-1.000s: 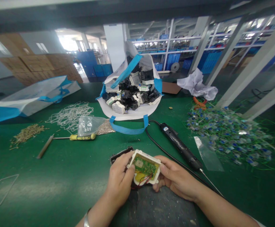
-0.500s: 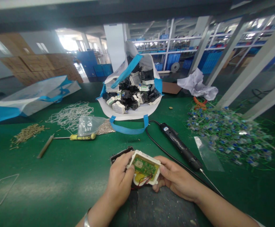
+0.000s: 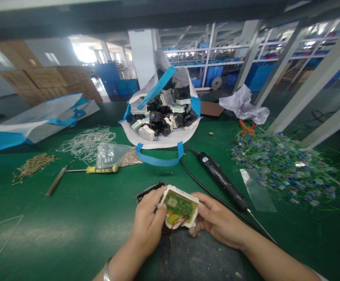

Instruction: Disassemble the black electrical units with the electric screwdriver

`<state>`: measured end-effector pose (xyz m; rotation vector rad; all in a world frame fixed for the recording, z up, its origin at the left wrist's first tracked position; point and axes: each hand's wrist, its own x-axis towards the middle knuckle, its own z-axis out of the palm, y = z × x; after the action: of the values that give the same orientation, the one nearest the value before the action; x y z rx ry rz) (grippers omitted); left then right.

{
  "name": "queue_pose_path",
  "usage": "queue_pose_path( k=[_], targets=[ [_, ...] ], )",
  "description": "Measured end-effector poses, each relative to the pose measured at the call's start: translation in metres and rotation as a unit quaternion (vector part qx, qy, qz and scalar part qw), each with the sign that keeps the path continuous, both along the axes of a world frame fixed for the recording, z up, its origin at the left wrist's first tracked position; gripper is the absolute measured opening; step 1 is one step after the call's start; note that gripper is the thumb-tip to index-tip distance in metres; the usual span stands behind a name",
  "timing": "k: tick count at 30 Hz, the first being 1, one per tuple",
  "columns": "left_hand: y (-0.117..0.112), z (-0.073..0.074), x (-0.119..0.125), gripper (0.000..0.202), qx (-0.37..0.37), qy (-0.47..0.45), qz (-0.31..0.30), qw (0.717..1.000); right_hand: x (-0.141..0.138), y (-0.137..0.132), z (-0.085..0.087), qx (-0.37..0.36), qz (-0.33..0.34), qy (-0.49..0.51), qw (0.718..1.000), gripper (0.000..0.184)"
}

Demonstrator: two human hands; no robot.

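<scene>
Between my two hands is a white plastic housing (image 3: 195, 223), tilted so its inside faces me. A green circuit board (image 3: 179, 205) sits in it, with thin red and black wires (image 3: 178, 222) along its lower part. My left hand (image 3: 150, 216) grips the left edge, thumb on the rim. On the right edge, my right hand (image 3: 213, 216) pinches the housing with thumb and fingers. Behind my left fingers shows a black housing part (image 3: 150, 190), mostly hidden; I cannot tell whether it is held. Below lies a dark, worn mat (image 3: 200, 257).
A white bag (image 3: 166, 143) full of black and white housings stands ahead. An electric screwdriver (image 3: 224, 179) lies right, near a heap of green-wired parts (image 3: 287, 164). Leftward are a yellow-handled screwdriver (image 3: 102, 169), screws (image 3: 34, 166), white cords (image 3: 89, 141) and a clear bag (image 3: 109, 155).
The white housing has tipped very slightly in my hands. Both hands keep nearly the same place and grip, and the things on the table have not moved.
</scene>
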<state>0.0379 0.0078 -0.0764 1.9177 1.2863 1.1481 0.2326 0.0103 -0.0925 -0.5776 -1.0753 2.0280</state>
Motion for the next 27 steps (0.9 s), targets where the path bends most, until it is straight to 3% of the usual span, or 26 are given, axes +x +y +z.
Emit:
queue_pose_path(
  k=[27],
  targets=[
    [0.0003, 0.0031, 0.0013, 0.031, 0.007, 0.014, 0.004, 1.0, 0.0006, -0.0004, 0.0012, -0.007, -0.009, -0.006, 1.0, 0.043]
  ],
)
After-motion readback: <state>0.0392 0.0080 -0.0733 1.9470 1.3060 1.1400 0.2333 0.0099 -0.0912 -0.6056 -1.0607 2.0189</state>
